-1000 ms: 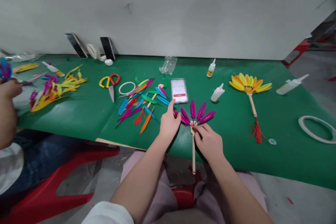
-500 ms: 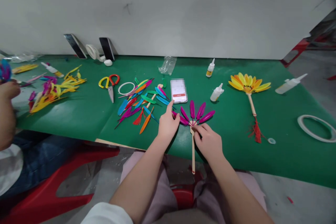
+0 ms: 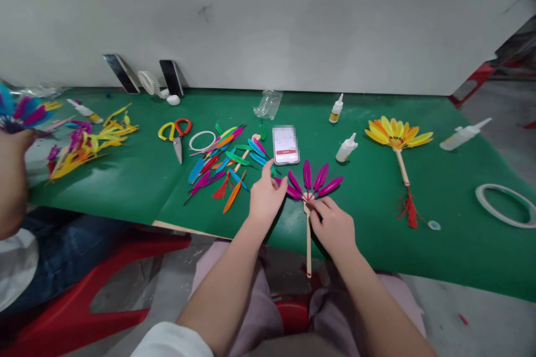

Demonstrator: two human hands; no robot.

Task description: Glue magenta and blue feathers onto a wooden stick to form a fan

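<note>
A small fan with a pale wooden handle lies in front of me, several magenta feathers spread from its head. My right hand pinches the fan's head at the feather bases, its fingers hiding part of the join. To the left is my left hand, index finger stretched out and thumb apart, close to the tip of the leftmost magenta feather. Just beyond that fingertip lies a lit phone. Loose coloured feathers are heaped left of my left hand, with a red tassel among them.
Glue bottles stand behind the fan. A finished yellow feather fan and a roll of tape lie to the right. Scissors and a white ring are leftward. At far left a co-worker's hand holds a blue-and-magenta feather fan.
My left hand has shifted slightly left, its index fingertip off the phone's lower edge. My right hand stays put. The co-worker's feather fan has come further into view.
</note>
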